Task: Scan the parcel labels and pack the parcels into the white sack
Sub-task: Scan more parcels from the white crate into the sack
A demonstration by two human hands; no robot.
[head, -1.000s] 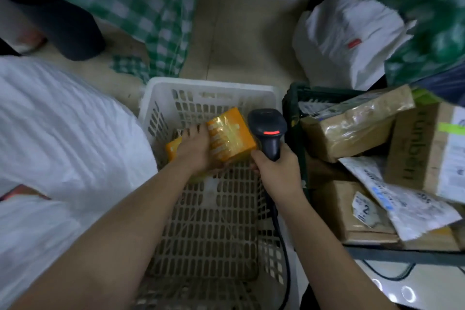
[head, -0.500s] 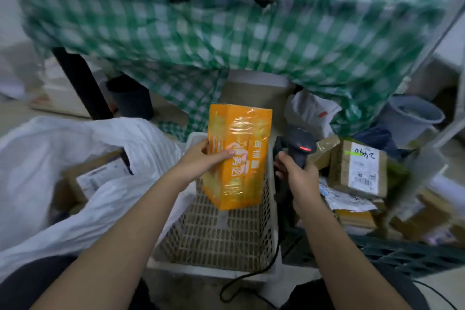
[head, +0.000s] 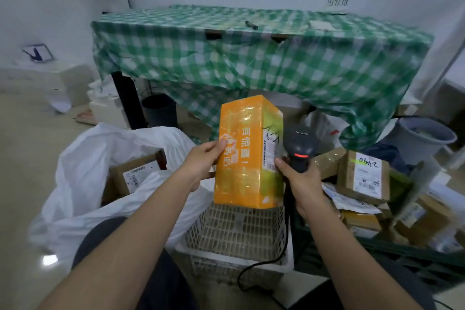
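My left hand (head: 201, 158) grips an orange box parcel (head: 245, 153) by its left side and holds it upright above the white plastic basket (head: 234, 231). A white label with a barcode runs down the box's right face. My right hand (head: 298, 178) grips a black barcode scanner (head: 299, 146) right beside that label, its red light on and its cable hanging down. The white sack (head: 83, 166) lies open at the left with a brown cardboard parcel (head: 137, 173) inside.
A dark green crate (head: 392, 257) at the right holds several cardboard and bag parcels, one brown box (head: 362, 176) marked by hand. A table under a green checked cloth (head: 251, 58) stands behind. A grey bucket (head: 425, 133) sits at the far right.
My left hand lifted the orange box out of the white basket and turned it upright, label side toward the scanner. My right hand rose with the scanner beside it. My view tilted up.
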